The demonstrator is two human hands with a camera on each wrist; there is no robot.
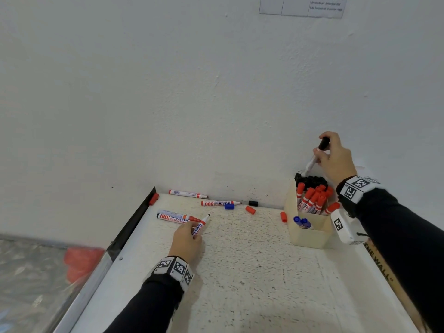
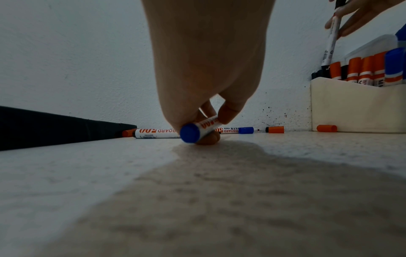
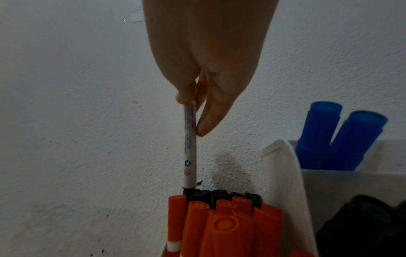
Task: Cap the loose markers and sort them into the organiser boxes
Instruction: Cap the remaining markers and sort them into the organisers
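Observation:
My left hand [image 1: 193, 230] pinches an uncapped white marker [image 1: 201, 224] low over the table; its blue butt end [image 2: 190, 133] faces the left wrist camera. My right hand [image 1: 320, 152] grips a black-capped marker [image 3: 190, 147] upright, its lower end among the black markers [image 1: 311, 181] in the back compartment of the cream organiser [image 1: 310, 235]. Red markers [image 1: 312, 199] fill the middle compartment, and two blue ones [image 1: 302, 222] stand in the front. Three uncapped markers [image 1: 221, 203] lie near the wall. Loose caps lie there too: black [image 1: 253, 203], blue [image 1: 229, 206], red [image 1: 250, 210].
The white wall [image 1: 216, 116] stands directly behind the table. A black strip [image 1: 134, 224] edges the table's left side, with a red cap [image 1: 153, 199] at its far end. Another red cap [image 1: 283, 217] lies beside the organiser. A wooden ruler [image 1: 382, 267] runs along the right edge.

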